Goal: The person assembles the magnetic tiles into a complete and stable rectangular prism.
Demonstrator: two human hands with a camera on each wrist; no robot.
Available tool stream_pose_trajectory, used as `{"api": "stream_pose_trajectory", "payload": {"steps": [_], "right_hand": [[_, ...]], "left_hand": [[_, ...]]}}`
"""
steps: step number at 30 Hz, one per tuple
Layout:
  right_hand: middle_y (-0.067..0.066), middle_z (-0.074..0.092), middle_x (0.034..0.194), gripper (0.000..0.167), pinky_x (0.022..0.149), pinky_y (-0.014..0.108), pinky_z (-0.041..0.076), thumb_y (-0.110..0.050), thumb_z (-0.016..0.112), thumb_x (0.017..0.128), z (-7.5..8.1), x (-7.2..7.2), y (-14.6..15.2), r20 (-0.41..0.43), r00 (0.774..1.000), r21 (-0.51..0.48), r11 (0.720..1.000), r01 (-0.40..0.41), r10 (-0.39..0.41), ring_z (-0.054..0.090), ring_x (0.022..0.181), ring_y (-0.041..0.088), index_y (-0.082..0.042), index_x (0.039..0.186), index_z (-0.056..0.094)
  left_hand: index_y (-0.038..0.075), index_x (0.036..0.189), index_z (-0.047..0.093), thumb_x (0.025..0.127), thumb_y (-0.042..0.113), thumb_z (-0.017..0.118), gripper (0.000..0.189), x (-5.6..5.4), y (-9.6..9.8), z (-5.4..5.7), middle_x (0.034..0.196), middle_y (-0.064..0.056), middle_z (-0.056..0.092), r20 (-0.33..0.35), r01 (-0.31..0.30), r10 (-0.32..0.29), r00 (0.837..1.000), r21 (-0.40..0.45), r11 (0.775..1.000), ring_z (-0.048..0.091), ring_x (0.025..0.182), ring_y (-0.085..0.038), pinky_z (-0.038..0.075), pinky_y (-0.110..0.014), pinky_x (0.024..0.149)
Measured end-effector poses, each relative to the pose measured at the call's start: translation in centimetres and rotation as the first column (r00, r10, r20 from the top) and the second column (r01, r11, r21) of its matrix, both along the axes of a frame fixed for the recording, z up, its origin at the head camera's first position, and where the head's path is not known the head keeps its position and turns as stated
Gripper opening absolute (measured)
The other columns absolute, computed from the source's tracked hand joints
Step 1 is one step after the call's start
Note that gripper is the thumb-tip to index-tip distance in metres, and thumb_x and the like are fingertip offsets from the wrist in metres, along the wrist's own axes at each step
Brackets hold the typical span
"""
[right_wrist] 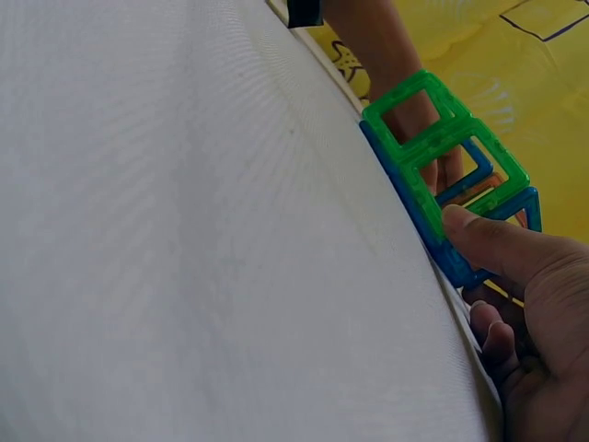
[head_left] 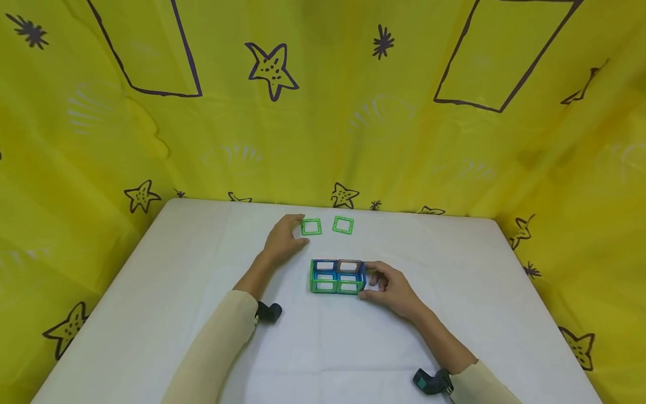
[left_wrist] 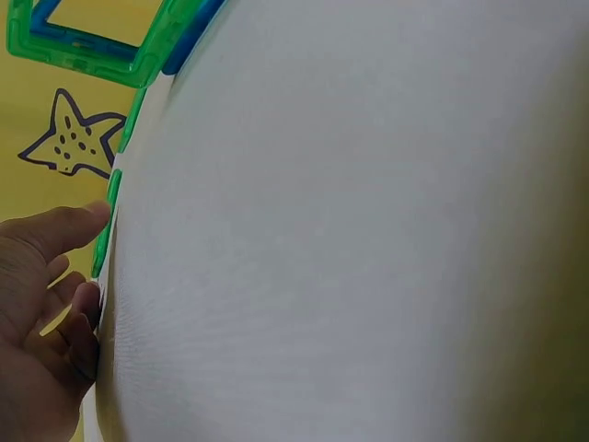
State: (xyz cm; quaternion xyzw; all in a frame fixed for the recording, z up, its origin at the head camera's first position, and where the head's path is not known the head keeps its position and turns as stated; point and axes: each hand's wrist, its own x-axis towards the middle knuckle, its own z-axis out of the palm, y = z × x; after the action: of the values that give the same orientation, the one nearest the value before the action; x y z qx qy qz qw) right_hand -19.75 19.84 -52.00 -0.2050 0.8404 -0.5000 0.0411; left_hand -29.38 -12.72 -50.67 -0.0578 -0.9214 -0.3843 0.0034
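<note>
A small open box of magnetic tiles stands on the white table, its walls green, blue and brown. My right hand grips its right end, thumb at the front corner and index finger at the back one. In the right wrist view the thumb presses the green front tile. Farther back, my left hand is beside a flat green square tile, thumb and index finger spread at its left side. Whether they touch it is unclear. A second green square tile lies to its right.
The white-covered table carries the tiles. A yellow curtain with drawn stars hangs behind and along both sides. Dark wrist cameras sit at both sleeves.
</note>
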Motion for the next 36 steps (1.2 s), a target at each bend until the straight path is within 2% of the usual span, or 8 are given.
{"api": "stream_pose_trajectory", "payload": {"steps": [5,12,20,24,30,36], "right_hand": [[0.004,0.06,0.094,0.062,0.062,0.024,0.043,-0.015,0.094,0.079,0.1,0.0,-0.2,0.005,1.0,0.015,1.0,0.007,-0.007,0.05,0.074,0.016,-0.007,0.134,0.067],[0.004,0.06,0.094,0.061,0.062,0.024,0.043,-0.013,0.094,0.079,0.4,0.1,0.0,0.004,1.0,0.022,1.0,0.013,-0.013,0.05,0.074,0.017,-0.006,0.134,0.067],[0.008,0.06,0.094,0.06,0.062,0.025,0.042,-0.011,0.093,0.08,0.1,0.0,-0.2,-0.008,1.0,0.001,1.0,0.0,0.0,0.049,0.073,0.018,-0.004,0.133,0.067],[0.006,0.06,0.095,0.061,0.062,0.024,0.042,-0.013,0.094,0.079,0.0,0.0,-0.3,0.012,1.0,0.007,1.0,-0.005,0.005,0.049,0.073,0.017,-0.006,0.133,0.067],[0.005,0.06,0.095,0.062,0.062,0.024,0.042,-0.013,0.094,0.079,0.1,0.0,-0.5,0.022,1.0,0.027,1.0,0.004,-0.005,0.05,0.074,0.017,-0.009,0.134,0.067],[0.007,0.06,0.094,0.06,0.061,0.024,0.042,-0.013,0.094,0.079,0.0,-0.1,-0.2,0.014,1.0,0.018,1.0,0.008,-0.008,0.05,0.073,0.017,-0.007,0.133,0.067]], "left_hand": [[0.011,0.155,0.052,0.092,0.028,0.081,0.072,-0.6,-0.1,0.1,0.158,-0.011,0.048,-0.022,0.012,-0.014,1.0,-0.076,0.997,0.04,0.149,-0.032,0.031,-0.05,0.123],[0.014,0.156,0.053,0.091,0.035,0.084,0.075,-1.1,0.4,-0.1,0.151,-0.014,0.05,-0.002,-0.009,0.009,1.0,-0.097,0.995,0.053,0.134,-0.035,0.044,-0.052,0.112],[0.013,0.158,0.049,0.091,0.04,0.084,0.08,-1.2,0.3,0.3,0.149,-0.014,0.045,0.014,-0.022,0.024,1.0,-0.156,0.988,0.057,0.125,-0.036,0.048,-0.051,0.107],[0.014,0.156,0.053,0.088,0.043,0.086,0.081,-1.2,0.3,0.2,0.147,-0.014,0.046,0.019,-0.043,0.047,0.999,-0.186,0.982,0.058,0.123,-0.036,0.049,-0.051,0.104],[0.017,0.147,0.063,0.086,0.043,0.088,0.071,-1.3,0.3,-0.2,0.141,-0.012,0.05,0.0,-0.097,0.099,0.995,-0.166,0.981,0.058,0.119,-0.033,0.05,-0.048,0.101],[0.018,0.139,0.07,0.086,0.041,0.088,0.06,-1.4,0.4,-0.4,0.14,-0.013,0.052,-0.031,-0.098,0.095,0.995,-0.124,0.987,0.059,0.121,-0.034,0.05,-0.05,0.102]]}}
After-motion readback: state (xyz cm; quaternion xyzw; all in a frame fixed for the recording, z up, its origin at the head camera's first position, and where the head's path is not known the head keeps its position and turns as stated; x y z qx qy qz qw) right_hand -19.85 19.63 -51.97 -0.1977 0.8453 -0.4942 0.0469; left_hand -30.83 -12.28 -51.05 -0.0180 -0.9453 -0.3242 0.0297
